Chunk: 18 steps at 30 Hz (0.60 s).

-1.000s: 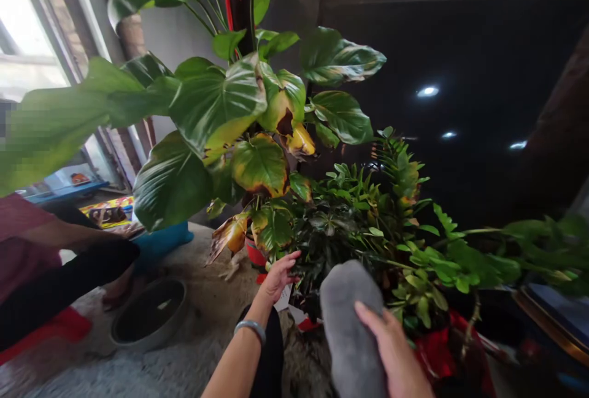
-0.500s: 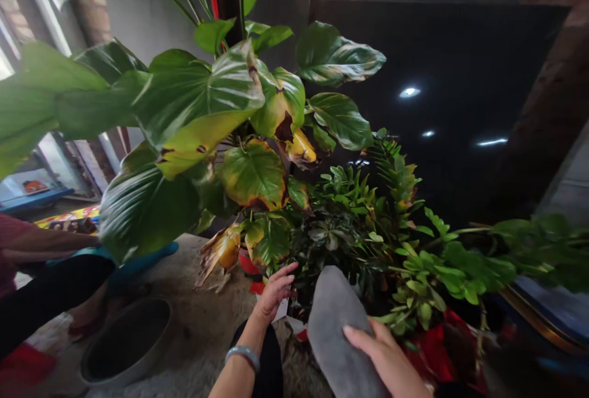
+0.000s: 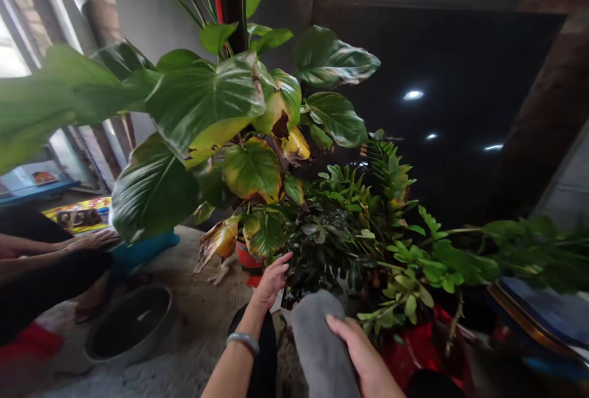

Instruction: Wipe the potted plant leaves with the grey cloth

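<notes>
My right hand (image 3: 361, 355) grips a grey cloth (image 3: 319, 336), thumb on top; the cloth hangs low in front of me, its upper end folded and rounded. My left hand (image 3: 271, 284), with a bracelet on its wrist, is held out empty with fingers stretched and slightly apart. It stands just left of the cloth, not touching it. Right beyond its fingertips are the dark small leaves of a potted plant (image 3: 322, 232). Above rises a large-leaved plant (image 3: 207, 97), some leaves yellow and brown at the edges, with a red pot (image 3: 248, 257) beneath.
A metal basin (image 3: 129, 324) stands on the concrete floor at left. Beside it sits another person, one hand (image 3: 94, 240) over a blue item (image 3: 147, 254). Red wrapping (image 3: 423, 349) lies at right under green sprigs. A dark glossy panel (image 3: 442, 97) leans behind the plants.
The grey cloth has dropped a little and moved left with my right hand, and its top now looks folded over. My left hand has barely moved. The other person's hand has come into view.
</notes>
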### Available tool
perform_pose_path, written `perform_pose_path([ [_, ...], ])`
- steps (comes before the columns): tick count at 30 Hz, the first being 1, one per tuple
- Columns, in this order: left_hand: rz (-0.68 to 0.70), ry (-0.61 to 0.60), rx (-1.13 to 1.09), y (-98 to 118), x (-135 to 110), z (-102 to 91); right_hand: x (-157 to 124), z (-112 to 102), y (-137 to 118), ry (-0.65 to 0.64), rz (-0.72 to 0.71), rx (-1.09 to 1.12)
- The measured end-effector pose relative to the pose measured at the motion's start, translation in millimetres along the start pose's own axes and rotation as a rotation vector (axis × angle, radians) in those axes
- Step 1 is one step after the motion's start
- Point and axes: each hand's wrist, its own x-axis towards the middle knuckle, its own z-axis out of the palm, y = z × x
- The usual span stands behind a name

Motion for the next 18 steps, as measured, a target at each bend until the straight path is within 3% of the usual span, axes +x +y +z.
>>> perform_pose_path([
  [2,-0.008,-0.007,0.001,2,-4,-0.1,-12,-15,-2,-0.02,-0.1,-0.042],
  [5,-0.029,-0.021,0.021,8,-8,1.4,-18,-35,-43,0.047,-0.277,0.055],
  [7,-0.037,-0.022,0.046,10,-10,3.8,-8,-40,-73,0.134,-0.397,0.197],
  [9,-0.032,-0.004,0.072,11,-11,6.6,8,-37,-87,0.185,-0.419,0.326],
  [11,-0.019,0.019,0.089,10,-12,8.5,23,-29,-75,0.148,-0.301,0.335],
  [14,-0.014,0.025,0.115,9,-12,8.3,26,-21,-29,0.01,-0.086,0.123],
  [16,-0.018,0.015,0.132,9,-13,6.7,16,-24,-4,-0.082,-0.052,-0.033],
  [18,-0.014,0.013,0.138,11,-15,5.4,4,-32,0,-0.111,-0.072,-0.103],
])
